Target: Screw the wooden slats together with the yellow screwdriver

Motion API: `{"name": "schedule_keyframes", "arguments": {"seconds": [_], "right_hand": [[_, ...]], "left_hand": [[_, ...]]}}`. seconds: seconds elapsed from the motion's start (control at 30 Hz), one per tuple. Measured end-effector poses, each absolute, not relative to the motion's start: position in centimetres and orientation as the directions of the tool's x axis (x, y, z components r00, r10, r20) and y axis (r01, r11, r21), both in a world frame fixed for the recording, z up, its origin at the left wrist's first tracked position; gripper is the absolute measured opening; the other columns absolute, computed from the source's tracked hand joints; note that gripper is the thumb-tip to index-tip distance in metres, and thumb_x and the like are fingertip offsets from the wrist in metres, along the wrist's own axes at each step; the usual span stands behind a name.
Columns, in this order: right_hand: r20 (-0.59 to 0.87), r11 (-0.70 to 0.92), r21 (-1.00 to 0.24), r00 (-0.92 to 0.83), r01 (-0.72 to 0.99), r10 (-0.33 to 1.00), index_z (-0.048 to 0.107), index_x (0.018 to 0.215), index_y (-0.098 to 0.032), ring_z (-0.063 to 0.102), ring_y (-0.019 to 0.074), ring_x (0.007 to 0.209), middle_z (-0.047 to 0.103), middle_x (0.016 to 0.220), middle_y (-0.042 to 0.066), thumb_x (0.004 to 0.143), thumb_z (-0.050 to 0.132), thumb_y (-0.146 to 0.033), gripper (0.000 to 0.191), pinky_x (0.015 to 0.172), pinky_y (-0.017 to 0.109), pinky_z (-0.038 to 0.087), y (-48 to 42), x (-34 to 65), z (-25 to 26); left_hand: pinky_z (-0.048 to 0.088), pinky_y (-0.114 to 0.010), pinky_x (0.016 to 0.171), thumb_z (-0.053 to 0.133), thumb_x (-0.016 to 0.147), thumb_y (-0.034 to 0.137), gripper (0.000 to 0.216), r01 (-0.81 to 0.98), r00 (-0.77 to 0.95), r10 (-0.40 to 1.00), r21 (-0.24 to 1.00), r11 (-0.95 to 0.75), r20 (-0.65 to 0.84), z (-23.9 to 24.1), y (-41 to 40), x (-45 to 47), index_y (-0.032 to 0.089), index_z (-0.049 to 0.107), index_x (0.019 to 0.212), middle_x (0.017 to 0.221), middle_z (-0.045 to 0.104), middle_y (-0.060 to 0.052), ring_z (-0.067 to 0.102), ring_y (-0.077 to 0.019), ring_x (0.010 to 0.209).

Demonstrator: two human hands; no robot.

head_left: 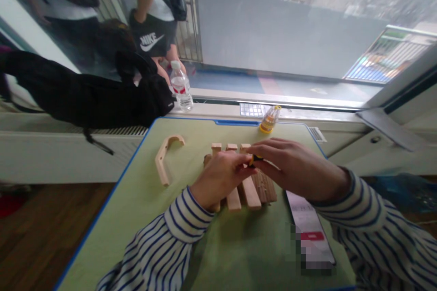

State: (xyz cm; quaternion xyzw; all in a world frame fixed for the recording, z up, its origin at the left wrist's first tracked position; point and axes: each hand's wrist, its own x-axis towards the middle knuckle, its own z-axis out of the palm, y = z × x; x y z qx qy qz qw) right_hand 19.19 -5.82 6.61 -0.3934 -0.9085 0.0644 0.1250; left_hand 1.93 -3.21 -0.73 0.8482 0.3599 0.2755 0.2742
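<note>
Both my hands meet over a row of pale wooden slats (251,191) lying on a green table (143,218). My left hand (220,177) rests on the slats with its fingers curled and pinched toward a small yellow and black object (255,158). My right hand (290,166) comes in from the right, fingers closed round that same object. What the object is cannot be made out. A curved wooden piece (165,158) lies apart on the table to the left of the slats.
A small bottle with a yellow cap (269,120) lies at the table's far edge. A water bottle (180,86) and a black bag (88,95) sit on the sill. A phone (312,236) lies at my right forearm. Another person stands beyond the window.
</note>
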Motion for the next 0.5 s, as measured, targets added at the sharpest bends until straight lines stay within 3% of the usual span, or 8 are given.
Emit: {"name": "schedule_keyframes", "arguments": {"seconds": [0.17, 0.5], "right_hand": [[0.144, 0.669, -0.192, -0.654, 0.718, 0.743, 0.056, 0.083, -0.017, 0.056, 0.0139, 0.086, 0.062, 0.085, 0.005, 0.086, 0.044, -0.023, 0.014, 0.074, 0.028, 0.043, -5.55, 19.1, 6.59], [0.125, 0.597, -0.061, -0.587, 0.8, 0.8, 0.056, 0.089, -0.018, 0.056, 0.0136, 0.078, 0.064, 0.083, 0.004, 0.087, 0.042, -0.031, 0.019, 0.067, 0.027, 0.038, -5.57, 19.0, 6.09]], "left_hand": [[0.038, -0.022, 0.06, 0.053, 0.081, 0.033, 0.019, 0.458, 0.598, 0.755, 0.659, -0.597, 0.268, -0.66, -3.16, 1.95, 0.017, 0.062, 0.08, 0.071, 0.06, 0.0, 0.054, -0.0109, 0.065], [0.038, -0.022, 0.064, 0.05, 0.084, 0.023, 0.016, 0.368, 0.637, 0.712, 0.694, -0.619, 0.296, -0.78, -3.05, 1.96, 0.02, 0.062, 0.093, 0.079, 0.063, 0.001, 0.056, -0.0104, 0.071]]}}
